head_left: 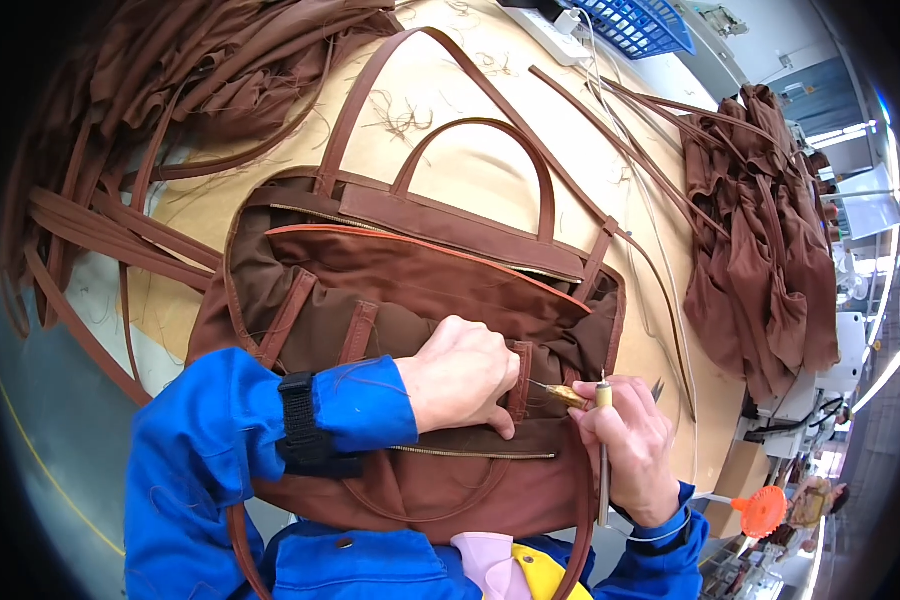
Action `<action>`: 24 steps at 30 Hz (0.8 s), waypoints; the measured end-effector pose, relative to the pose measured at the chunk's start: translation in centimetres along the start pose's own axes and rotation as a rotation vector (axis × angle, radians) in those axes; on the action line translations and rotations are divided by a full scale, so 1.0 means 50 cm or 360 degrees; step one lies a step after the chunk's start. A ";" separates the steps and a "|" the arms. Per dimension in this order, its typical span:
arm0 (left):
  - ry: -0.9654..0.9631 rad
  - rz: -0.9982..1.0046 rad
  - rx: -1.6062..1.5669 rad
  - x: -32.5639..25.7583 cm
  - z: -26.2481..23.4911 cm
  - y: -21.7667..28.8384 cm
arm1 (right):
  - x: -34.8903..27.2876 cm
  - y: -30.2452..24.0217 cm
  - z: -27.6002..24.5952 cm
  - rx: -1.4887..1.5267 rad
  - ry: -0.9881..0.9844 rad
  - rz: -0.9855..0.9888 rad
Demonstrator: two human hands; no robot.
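A brown fabric bag (400, 262) lies across the worktable in front of me, its zipped top gaping and its lining showing. My left hand (465, 380) is closed on the bag's near side, beside a stitched brown tab (519, 380). My right hand (632, 440) is closed round a pen-like tool with a tan grip (604, 396), its thin metal tip pointing up and a pale wire at its lower end. A gold-coloured piece with a fine point (566, 395) also sticks out of that hand toward the tab. A dark pointed tip shows behind the fingers.
Brown bags with long straps (210, 70) are heaped at the far left. More brown bags (760, 240) lie at the right edge. Loose threads (400, 118) litter the tan tabletop. At the back stand a white power strip (555, 35) and a blue basket (638, 25).
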State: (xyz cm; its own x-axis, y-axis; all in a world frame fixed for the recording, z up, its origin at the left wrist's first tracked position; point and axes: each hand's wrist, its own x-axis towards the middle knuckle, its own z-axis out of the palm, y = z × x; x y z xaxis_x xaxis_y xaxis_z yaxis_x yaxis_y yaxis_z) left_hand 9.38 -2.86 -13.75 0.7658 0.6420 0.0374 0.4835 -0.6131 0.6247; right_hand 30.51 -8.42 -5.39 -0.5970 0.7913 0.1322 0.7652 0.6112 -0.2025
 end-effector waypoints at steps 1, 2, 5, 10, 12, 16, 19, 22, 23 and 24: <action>-0.0007 -0.0001 -0.0005 0.001 -0.001 0.001 | 0.001 0.000 0.001 0.0005 0.0003 -0.0002; -0.0010 -0.0005 -0.0002 -0.001 -0.002 0.001 | 0.003 0.000 0.001 -0.0024 -0.0013 -0.0043; -0.0025 -0.0020 0.0007 -0.004 -0.006 0.002 | 0.011 -0.003 0.004 -0.0046 -0.0070 -0.0099; 0.0021 0.0012 -0.0011 -0.003 -0.003 -0.007 | 0.010 0.007 0.020 -0.0019 -0.0096 -0.0123; -0.0004 -0.0003 -0.0056 -0.001 -0.007 -0.014 | 0.009 0.013 0.030 0.0174 0.0024 -0.0056; 0.0094 0.0027 -0.0084 -0.001 0.004 -0.016 | -0.009 0.026 0.038 0.0882 0.0280 0.0224; 0.0080 0.0010 -0.0065 -0.001 0.003 -0.018 | 0.012 0.009 -0.002 0.0804 0.0524 0.0039; 0.0070 -0.0015 -0.0038 -0.006 0.002 -0.019 | 0.016 0.009 -0.006 0.0414 0.0289 -0.0075; 0.0076 -0.0007 -0.0041 -0.004 0.001 -0.018 | 0.015 0.009 -0.008 0.0190 0.0104 -0.0107; 0.0056 -0.0003 -0.0056 -0.002 0.001 -0.018 | 0.012 0.008 -0.007 0.0182 0.0103 -0.0106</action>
State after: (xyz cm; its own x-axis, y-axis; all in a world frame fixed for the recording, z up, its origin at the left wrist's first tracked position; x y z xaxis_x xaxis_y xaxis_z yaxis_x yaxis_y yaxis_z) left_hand 8.90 -2.40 -14.33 0.7494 0.6590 0.0633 0.4691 -0.5961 0.6516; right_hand 30.55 -7.69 -5.04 -0.6260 0.7509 0.2103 0.6898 0.6590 -0.2998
